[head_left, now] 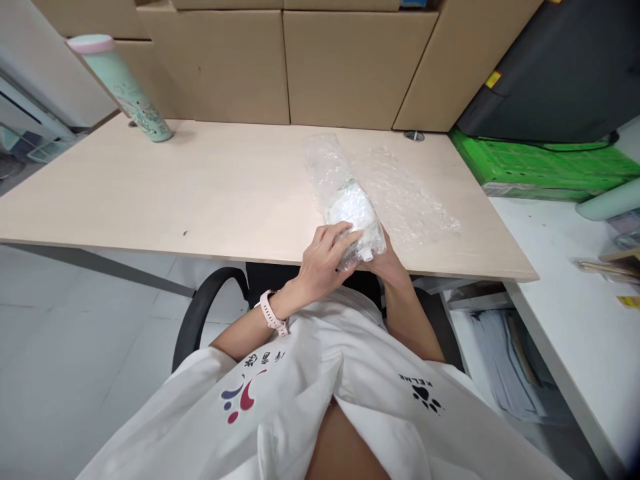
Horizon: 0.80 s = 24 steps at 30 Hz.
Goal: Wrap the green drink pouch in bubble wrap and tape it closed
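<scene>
A white capped container (356, 212), wrapped in clear bubble wrap, lies tilted over the front edge of the desk, its small white cap toward me. Loose wrap (324, 155) extends from its far end. My left hand (327, 257) lies across the near left of the package, fingers curved over the top and thumb low by the cap. From the right, my right hand (387, 261) holds the package at its side and underneath, with most of its fingers hidden. Another flat sheet of clear bubble wrap (407, 197) rests on the desk just right of the package.
Cardboard boxes (240, 67) line the back of the wooden desk (225, 193). A mint tumbler (127, 93) with a pink lid stands at the back left. On the right, a green box (550, 163) sits under a dark case (560, 73), beside a white side table (565, 247).
</scene>
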### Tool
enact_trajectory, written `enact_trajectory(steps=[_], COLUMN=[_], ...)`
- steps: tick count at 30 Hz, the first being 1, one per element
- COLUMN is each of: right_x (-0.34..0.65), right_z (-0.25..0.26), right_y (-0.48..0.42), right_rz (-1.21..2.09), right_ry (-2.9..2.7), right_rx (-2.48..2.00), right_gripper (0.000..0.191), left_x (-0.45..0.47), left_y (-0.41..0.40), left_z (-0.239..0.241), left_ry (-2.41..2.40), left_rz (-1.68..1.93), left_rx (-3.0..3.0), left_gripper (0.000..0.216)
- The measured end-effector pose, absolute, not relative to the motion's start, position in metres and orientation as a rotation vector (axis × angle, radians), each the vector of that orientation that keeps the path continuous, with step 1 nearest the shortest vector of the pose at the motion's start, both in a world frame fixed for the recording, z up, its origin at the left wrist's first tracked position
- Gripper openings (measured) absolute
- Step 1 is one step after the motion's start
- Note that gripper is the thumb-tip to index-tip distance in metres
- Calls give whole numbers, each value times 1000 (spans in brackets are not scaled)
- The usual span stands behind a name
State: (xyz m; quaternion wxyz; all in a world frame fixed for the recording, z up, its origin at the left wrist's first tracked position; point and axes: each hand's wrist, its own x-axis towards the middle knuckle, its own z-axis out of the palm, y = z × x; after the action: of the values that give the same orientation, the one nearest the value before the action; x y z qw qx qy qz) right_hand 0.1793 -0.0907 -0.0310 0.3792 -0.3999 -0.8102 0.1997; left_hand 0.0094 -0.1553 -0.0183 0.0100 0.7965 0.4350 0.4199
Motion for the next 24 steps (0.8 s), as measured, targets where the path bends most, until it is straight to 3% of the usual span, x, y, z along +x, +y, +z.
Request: enact_trajectory(steps=[3, 8, 12, 19, 24], right_x=[187, 206, 209, 217, 211], right_z=[-12, -2, -6, 10, 12], right_y=[-93, -109, -127, -146, -157], right_rz=[571, 272, 253, 392, 176], right_ry=[-2196, -2186, -2138, -2031, -1802], right_rx=[-959, -1188, -1228, -1244, -1270], right_gripper=[26, 20, 12, 21, 21], left_x=[7, 10, 21, 38, 33], left_y=[-152, -143, -140, -141, -138], left_z=[-23, -23, -13, 7, 9], left_ry=[1403, 1536, 1632, 1751, 1612], left_rz=[1220, 1138, 1018, 637, 607], left_rx=[2524, 2615, 2605, 2726, 2755], left_gripper=[39, 37, 37, 24, 21])
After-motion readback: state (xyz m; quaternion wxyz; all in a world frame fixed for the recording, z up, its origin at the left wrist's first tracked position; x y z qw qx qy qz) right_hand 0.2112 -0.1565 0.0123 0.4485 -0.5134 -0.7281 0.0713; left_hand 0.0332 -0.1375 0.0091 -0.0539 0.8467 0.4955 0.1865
